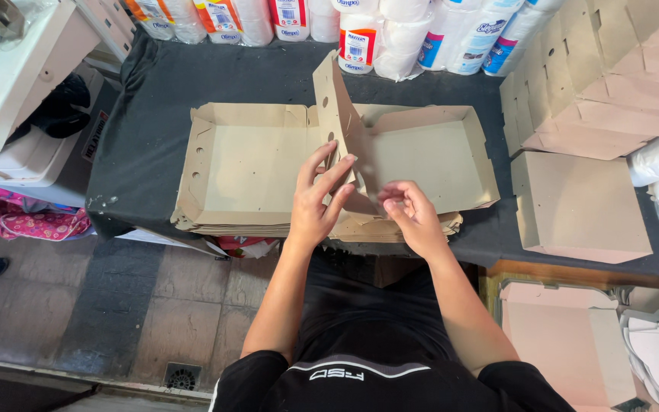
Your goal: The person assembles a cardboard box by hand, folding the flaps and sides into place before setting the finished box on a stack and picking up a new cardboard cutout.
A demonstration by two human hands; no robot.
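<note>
Near, centre frame: left hand (316, 197) is pinched on the upright flap (339, 114) of a brown cardboard box blank (268, 164), fingers spread along its edge; right hand (412, 215) is curled with fingertips closed on a lower fold of the same blank; box judged partly formed: left and right trays have raised walls, the centre flap is not yet tucked, nothing closed; it is lying on a stack of flat blanks (215, 226) on the black-covered table (146, 152); finished closed boxes (581, 204) are seen at right; paper rolls (360, 38) are lined along the top edge.
</note>
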